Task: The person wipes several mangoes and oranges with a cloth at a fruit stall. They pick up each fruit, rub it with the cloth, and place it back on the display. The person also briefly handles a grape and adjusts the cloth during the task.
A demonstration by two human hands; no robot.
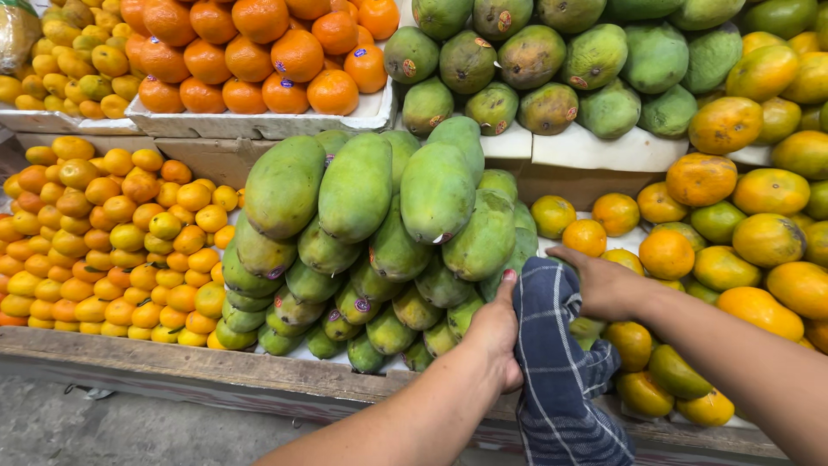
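Head view: a dark blue checked cloth (556, 362) is draped over the wooden front edge (172, 362) of a fruit stall, gripped at its top by the left hand (496, 332) and pressed by the right hand (604, 285), both closed on it. Smooth green mangoes (379, 224) are piled just left; small oranges (112, 242) fill the tray beyond.

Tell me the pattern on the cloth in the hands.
The cloth is dark navy with thin pale lines forming a check, seen in the head view.
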